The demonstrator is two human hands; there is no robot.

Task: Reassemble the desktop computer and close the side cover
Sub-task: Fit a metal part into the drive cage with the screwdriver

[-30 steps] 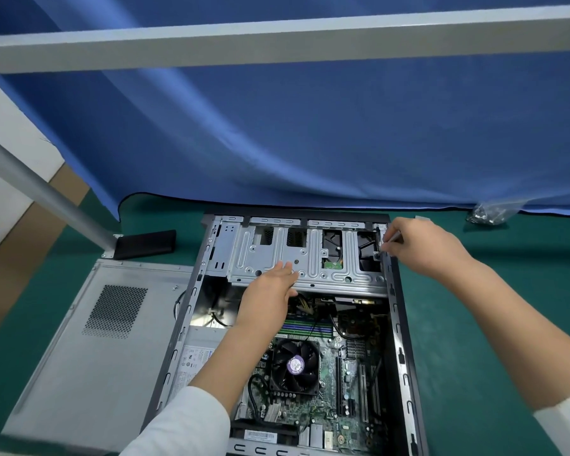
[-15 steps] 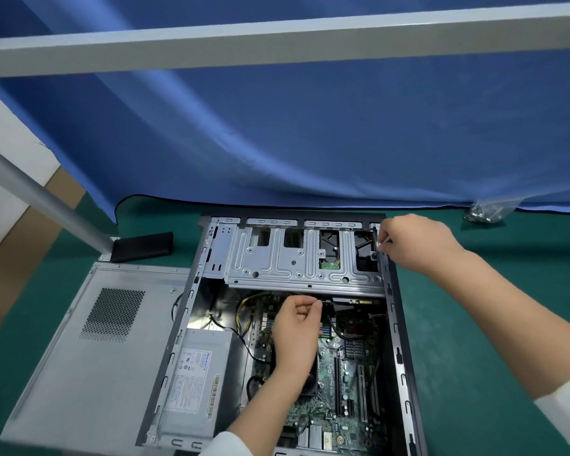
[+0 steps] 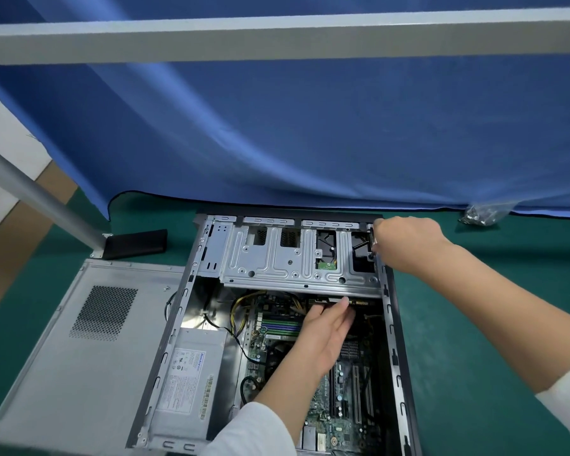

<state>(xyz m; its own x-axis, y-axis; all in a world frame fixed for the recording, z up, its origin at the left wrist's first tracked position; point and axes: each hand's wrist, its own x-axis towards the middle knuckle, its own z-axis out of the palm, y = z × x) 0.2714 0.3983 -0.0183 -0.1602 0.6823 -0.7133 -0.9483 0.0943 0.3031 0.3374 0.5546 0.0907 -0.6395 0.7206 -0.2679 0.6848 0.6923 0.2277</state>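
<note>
Here right hand [image 3: 408, 243] seemingly pinches the drive cage [image 3: 297, 258] corner.

Green surface [image 3: 474, 324] in front of me. Blue cloth [image 3: 310, 133] hangs behind it, lower edge on the surface. Grey metal bar [image 3: 277, 37] crosses overhead, slanted grey pole [image 3: 37, 195] on my left. Black block [image 3: 135, 243] at the pole's foot. Clear bag of small parts [image 3: 482, 214] far right.

Both arms wear white sleeves [image 3: 254, 429] pushed up, leaving forearms and hands bare.
</note>
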